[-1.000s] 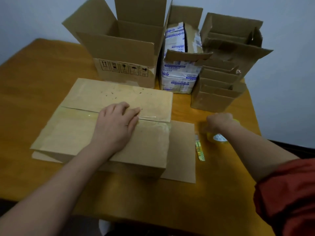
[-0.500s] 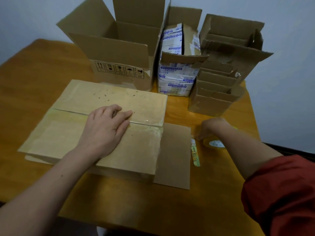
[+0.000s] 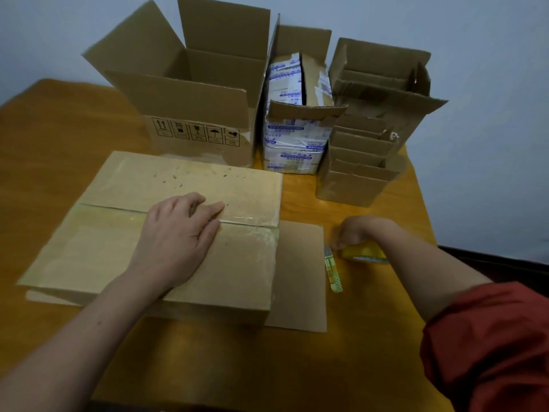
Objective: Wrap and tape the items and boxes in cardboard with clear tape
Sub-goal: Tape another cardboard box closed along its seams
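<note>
Pressing flat on the flat box (image 3: pixel 118 254) at its top seam, the left hand (image 3: pixel 178 236) lay open, fingers straight. The right hand (image 3: pixel 353 233) curled round the tape roll (image 3: pixel 364 254) on the table (image 3: pixel 59 129), beside the cutter (image 3: pixel 334 272). Likely the seam-taping step; next move needs the tape end pulled across the seam.

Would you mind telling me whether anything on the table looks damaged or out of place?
Yes: the tape-covered box at the back is torn open, and its front flap is ragged and bent.
</note>
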